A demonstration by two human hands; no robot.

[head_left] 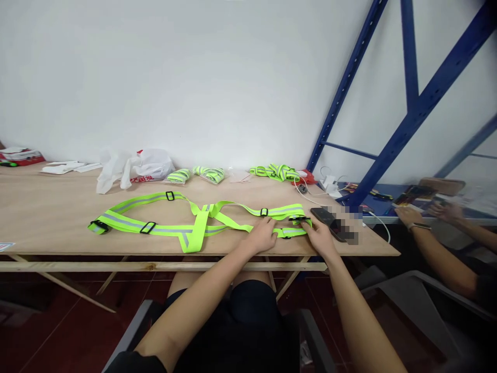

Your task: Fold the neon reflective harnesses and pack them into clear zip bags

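A yellow-green reflective strap vest with grey stripes lies stretched out along the table, its straps crossing near the middle. Black slider buckles sit on its straps, and a dark buckle is at its left end. My left hand rests over the lower strap right of the crossing, fingers curled around it and partly hidden. At the vest's right end, my right hand pinches the strap beside a black buckle. Just beyond the right hand lies a dark phone, partly blurred out.
Along the wall are a white plastic bag, bagged reflective vests and a loose vest bundle. A white cable runs behind the phone. Blue metal posts rise at right, where another person's arm reaches over a neighbouring table.
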